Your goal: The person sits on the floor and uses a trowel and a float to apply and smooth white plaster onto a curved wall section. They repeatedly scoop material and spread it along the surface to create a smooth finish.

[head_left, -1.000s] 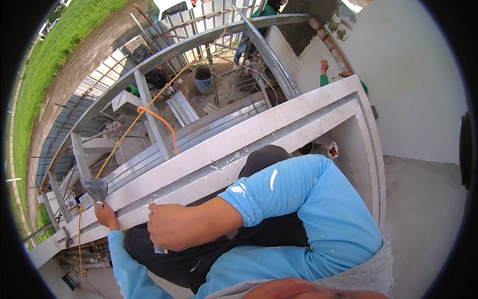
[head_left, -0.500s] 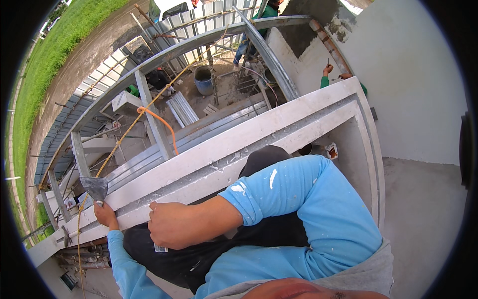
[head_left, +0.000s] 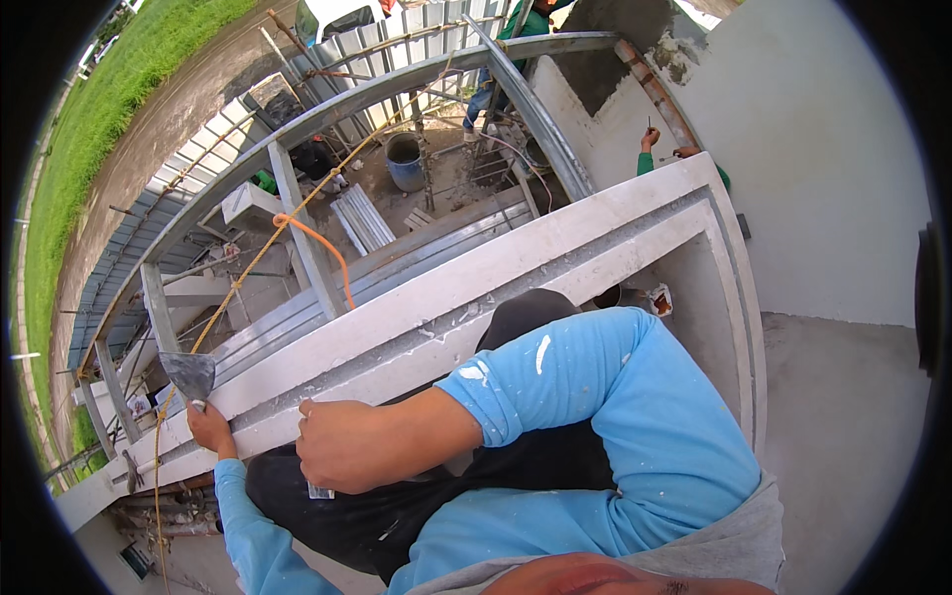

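My left hand is closed round the handle of a wide putty knife, its grey blade pointing up beyond the ledge. It is at the left part of the white ledge, which has a rough grey groove along it. My right hand is a closed fist over the near edge of that ledge, above my dark-trousered leg. A small shiny edge shows below this fist; the rest of what it grips is hidden by the fingers.
A metal frame with a yellow rope and an orange hose stands beyond the ledge. Far below are a blue drum and corrugated sheets. A co-worker's hand shows behind the ledge; another person is at the top.
My hands and the putty knife stay in nearly the same place. The co-worker's raised hand behind the ledge has shifted slightly, and the person at the top has moved a little.
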Tool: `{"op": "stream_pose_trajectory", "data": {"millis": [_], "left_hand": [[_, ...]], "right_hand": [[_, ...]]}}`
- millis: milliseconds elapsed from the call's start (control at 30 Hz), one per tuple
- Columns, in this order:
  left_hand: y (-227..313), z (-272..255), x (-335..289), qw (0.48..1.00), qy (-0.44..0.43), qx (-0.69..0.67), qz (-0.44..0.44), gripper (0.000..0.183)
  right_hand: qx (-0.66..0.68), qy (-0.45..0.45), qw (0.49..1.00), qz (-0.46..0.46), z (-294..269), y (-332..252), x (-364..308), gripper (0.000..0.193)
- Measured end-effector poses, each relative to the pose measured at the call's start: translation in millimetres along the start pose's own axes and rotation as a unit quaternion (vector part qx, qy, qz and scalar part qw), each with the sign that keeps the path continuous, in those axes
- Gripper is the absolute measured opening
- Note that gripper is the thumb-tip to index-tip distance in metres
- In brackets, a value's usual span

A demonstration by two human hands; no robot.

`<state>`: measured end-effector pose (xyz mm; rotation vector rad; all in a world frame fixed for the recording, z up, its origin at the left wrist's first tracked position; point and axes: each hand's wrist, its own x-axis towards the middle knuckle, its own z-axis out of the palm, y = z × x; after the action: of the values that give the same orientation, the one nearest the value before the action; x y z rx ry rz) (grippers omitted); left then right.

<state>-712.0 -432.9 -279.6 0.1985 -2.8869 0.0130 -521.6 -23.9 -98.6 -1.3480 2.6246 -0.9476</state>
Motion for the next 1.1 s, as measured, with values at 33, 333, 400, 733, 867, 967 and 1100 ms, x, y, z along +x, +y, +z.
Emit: {"op": "stream_pose_trajectory", "data": {"millis": [33, 333, 400, 733, 867, 967, 1100], "left_hand": [[0.2, -0.1, 0.1, 1.000, 0.003, -0.001, -0.004, 0.042], [2.4, -1.7, 0.3, 1.000, -0.006, -0.002, -0.009, 0.041], [2.3, -2.4, 0.1, 1.000, -0.009, -0.001, -0.002, 0.042], [-4.8, 5.4, 2.4, 1.000, 0.001, 0.019, -0.010, 0.044], [-6.1, 6.0, 2.2, 1.000, -0.003, 0.003, 0.002, 0.044], [-4.9, 4.3, 0.1, 1.000, 0.003, 0.002, 0.009, 0.043], [-3.8, 2.9, 0.1, 1.000, 0.000, 0.003, 0.012, 0.041]], "right_hand": [[-0.003, -0.002, 1.000, -0.001, -0.1, -0.1, 0.0, 0.022], [-0.027, -0.001, 1.000, -0.003, -2.6, -1.3, -1.6, 0.021], [-0.022, 0.000, 1.000, -0.001, -2.4, -1.4, -1.5, 0.021], [-0.021, -0.012, 1.000, -0.001, 1.9, 0.5, 1.2, 0.023], [-0.030, -0.006, 1.000, 0.008, 2.9, 1.6, 1.1, 0.023], [-0.026, 0.005, 1.000, 0.007, 4.0, 1.9, 0.4, 0.023], [-0.027, 0.005, 1.000, 0.005, 4.8, 1.7, 0.9, 0.023]]}}
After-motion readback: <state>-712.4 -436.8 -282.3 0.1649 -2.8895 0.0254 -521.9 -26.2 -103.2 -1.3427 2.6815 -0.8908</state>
